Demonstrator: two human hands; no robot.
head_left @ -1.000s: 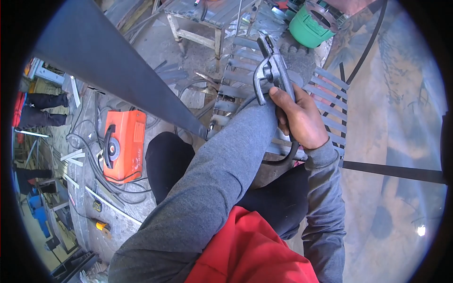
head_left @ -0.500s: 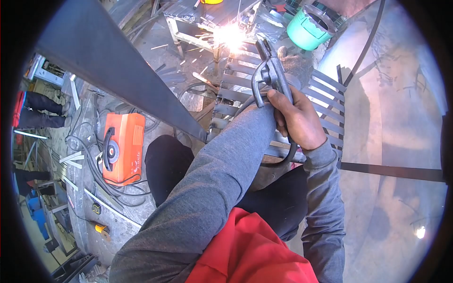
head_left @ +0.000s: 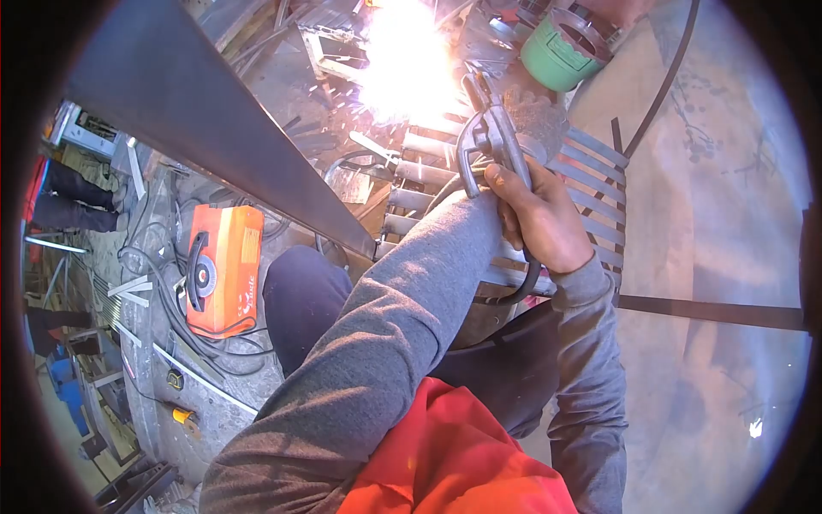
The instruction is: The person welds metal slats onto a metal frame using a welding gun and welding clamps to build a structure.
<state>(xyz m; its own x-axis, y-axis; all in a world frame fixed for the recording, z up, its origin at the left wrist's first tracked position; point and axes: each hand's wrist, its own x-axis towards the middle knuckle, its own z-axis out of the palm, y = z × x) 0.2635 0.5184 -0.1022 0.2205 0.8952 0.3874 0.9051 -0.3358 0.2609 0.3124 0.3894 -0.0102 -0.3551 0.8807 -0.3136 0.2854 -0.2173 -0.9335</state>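
My right hand (head_left: 544,214) is closed around the handle of a black welding electrode holder (head_left: 501,141), its jaws pointing up toward a blinding white arc (head_left: 411,64). Glare hides whatever lies between the jaws and the arc. A black cable loops below my right wrist. My left arm, in a grey sleeve, reaches across under the holder. Beyond its cuff, my left hand (head_left: 538,116) appears in a dull grey glove, partly behind the holder; its fingers cannot be made out. Beneath both hands lies a grate of parallel metal slats (head_left: 591,176).
A wide steel beam (head_left: 214,120) slants across the upper left. An orange welding machine (head_left: 227,270) stands among cables on the floor. At the upper right is a green bucket (head_left: 556,56). Another person's legs (head_left: 81,197) show at far left; a tape measure (head_left: 175,379) lies lower left.
The arc has flared much larger and brighter, washing out the area around it and lighting my sleeve and red clothing. My hands and the electrode holder have barely moved.
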